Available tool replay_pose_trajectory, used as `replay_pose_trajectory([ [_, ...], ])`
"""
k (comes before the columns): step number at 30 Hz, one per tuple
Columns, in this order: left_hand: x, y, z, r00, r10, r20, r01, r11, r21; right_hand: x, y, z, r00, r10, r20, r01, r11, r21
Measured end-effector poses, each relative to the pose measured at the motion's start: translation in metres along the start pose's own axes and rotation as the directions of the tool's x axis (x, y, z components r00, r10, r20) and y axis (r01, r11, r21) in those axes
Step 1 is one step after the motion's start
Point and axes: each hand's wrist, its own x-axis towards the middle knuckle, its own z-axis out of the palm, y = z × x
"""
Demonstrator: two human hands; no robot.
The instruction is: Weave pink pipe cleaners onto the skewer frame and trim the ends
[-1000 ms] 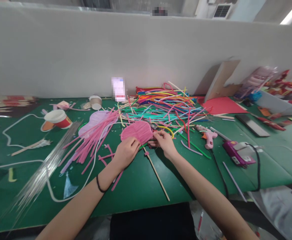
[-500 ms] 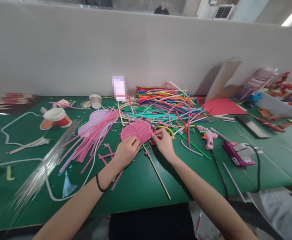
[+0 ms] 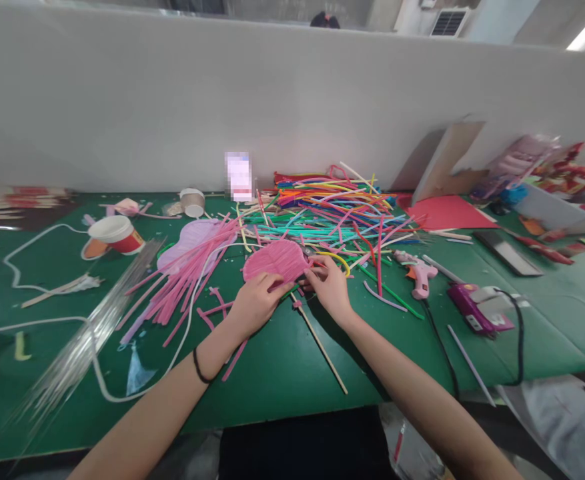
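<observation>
A pink rounded piece (image 3: 278,260) made of fuzzy strips is held between my two hands over the green table. My left hand (image 3: 258,301) grips its lower left edge, fingers closed. At its right edge, my right hand (image 3: 325,283) pinches it with thumb and fingers. A thin wooden stick (image 3: 322,348) with a small pink bit near its top slants down from below the piece. Part of a green strip shows along the lower edge beside my left fingertips.
Pink strips (image 3: 182,280) lie over a lilac shape (image 3: 182,241) on the left. Behind is a pile of coloured strips (image 3: 322,207). A pink glue gun (image 3: 422,275), purple power strip (image 3: 477,310), paper cup (image 3: 117,233) and white cable (image 3: 97,373) surround the work.
The pink piece and both hands have shifted very slightly; the fingers of my left hand have moved a little along the lower edge. The stick's lower end has swung slightly right and up.
</observation>
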Motion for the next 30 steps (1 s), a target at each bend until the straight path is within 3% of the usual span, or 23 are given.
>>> replay_pose_trajectory([
  [18, 0.001, 0.0, 0.01, 0.984, 0.133, 0.118, -0.141, 0.988, 0.057, 0.0, 0.005, -0.003, 1.0, -0.023, -0.002, 0.022, 0.999, -0.036],
  [30, 0.0, -0.001, 0.014, 0.986, 0.137, 0.097, -0.139, 0.99, 0.011, -0.002, 0.006, -0.007, 0.968, -0.245, 0.056, 0.25, 0.913, -0.322],
])
